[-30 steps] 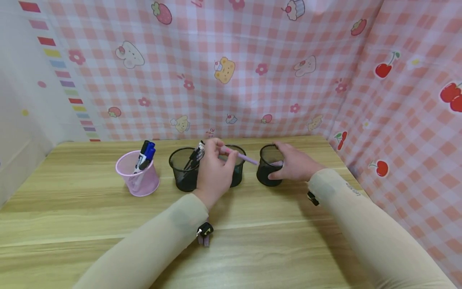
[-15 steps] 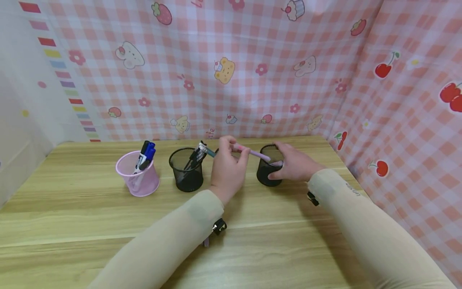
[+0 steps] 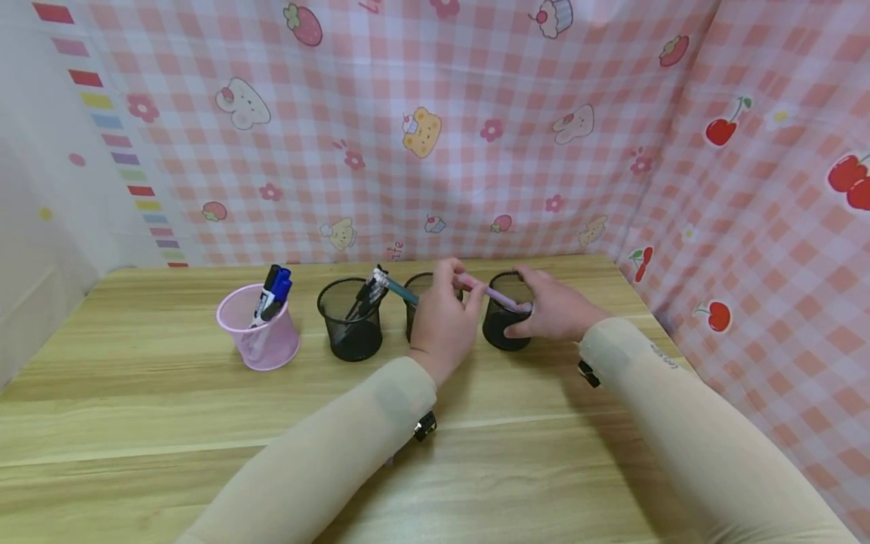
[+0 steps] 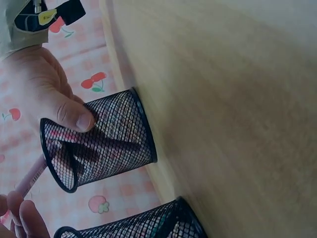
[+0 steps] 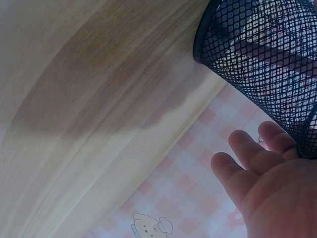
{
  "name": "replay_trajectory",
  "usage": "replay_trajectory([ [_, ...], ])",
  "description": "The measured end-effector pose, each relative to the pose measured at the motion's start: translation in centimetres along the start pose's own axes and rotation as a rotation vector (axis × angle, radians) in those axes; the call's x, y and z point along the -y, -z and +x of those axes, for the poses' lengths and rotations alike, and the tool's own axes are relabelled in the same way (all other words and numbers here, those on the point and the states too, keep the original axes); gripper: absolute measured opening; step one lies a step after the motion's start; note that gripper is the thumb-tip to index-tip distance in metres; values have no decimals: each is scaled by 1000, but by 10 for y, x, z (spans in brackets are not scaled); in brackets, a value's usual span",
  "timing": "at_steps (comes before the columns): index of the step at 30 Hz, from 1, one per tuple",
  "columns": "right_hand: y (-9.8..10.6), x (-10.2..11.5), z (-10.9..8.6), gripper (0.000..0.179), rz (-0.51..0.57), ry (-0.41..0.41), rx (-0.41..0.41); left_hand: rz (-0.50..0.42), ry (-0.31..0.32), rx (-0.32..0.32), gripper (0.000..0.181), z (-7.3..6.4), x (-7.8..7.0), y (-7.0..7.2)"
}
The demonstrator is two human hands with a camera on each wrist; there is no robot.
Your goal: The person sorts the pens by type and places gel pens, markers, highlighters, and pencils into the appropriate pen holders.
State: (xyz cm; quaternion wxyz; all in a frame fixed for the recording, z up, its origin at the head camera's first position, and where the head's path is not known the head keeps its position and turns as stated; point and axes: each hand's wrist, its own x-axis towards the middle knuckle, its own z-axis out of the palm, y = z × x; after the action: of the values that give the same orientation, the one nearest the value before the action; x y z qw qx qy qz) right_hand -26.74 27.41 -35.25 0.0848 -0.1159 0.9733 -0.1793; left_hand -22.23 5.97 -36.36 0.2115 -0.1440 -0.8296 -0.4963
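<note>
My left hand (image 3: 445, 325) pinches a light purple pen (image 3: 501, 297) between thumb and fingers. The pen slants down rightward, its far end at the mouth of the rightmost black mesh pen cup (image 3: 506, 330). Around that cup's right side my right hand (image 3: 559, 306) grips, its thumb pressed on the mesh in the left wrist view. Through the mesh a long, thin stick (image 5: 277, 58) shows inside the cup in the right wrist view. The left hand partly covers the middle black mesh cup (image 3: 419, 283), where a teal pen (image 3: 401, 290) leans out to the left.
To the left stand another black mesh cup (image 3: 356, 340) with several dark and white pens (image 3: 367, 296), and a pink cup (image 3: 268, 347) with blue and black markers (image 3: 274, 291). A purplish item (image 3: 390, 459) on the wooden table (image 3: 510, 468) is mostly hidden under the left forearm.
My left hand has moved right with the light purple pen, from in front of the middle cup to the mouth of the rightmost cup. The right hand keeps its grip on that cup.
</note>
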Motion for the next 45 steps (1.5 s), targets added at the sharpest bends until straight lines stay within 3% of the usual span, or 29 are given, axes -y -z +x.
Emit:
replay_trajectory([
  [25,-3,-4,1,120,60,20,-3,104,1,110,27,-8,-2,-11],
  [45,-3,-6,1,120,50,23,-12,148,-1,192,26,-11,-6,-18],
])
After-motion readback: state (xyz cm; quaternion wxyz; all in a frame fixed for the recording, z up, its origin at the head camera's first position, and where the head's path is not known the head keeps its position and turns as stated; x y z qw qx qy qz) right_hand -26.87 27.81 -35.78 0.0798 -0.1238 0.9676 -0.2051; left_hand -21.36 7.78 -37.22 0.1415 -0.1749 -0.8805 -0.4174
